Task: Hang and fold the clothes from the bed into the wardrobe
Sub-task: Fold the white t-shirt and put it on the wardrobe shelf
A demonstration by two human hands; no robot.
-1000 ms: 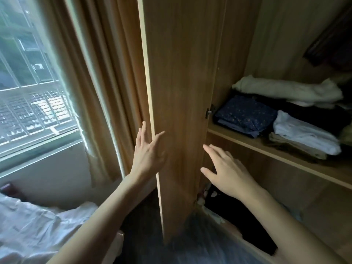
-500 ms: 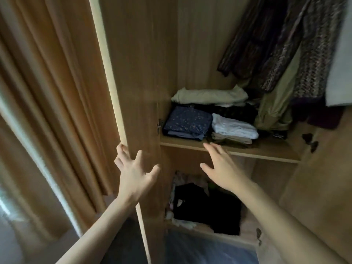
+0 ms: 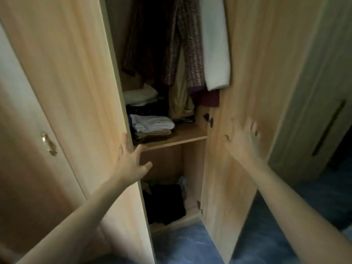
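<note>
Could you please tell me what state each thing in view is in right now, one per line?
Left wooden wardrobe door: partly open, left hand flat against its edge.
Right wooden wardrobe door: partly open, right hand spread flat on it.
White folded garment: folded, on top of a stack on the wooden shelf.
White hanging garment: hanging beside patterned brown clothes.
Black clothes: piled in the bottom compartment.

My right hand [image 3: 242, 138] at three o'clock smears with motion blur; the hanging clothes [image 3: 171, 44] are cut off at twelve, the lower shelf's dark pile [image 3: 163, 202] unreadable.
</note>
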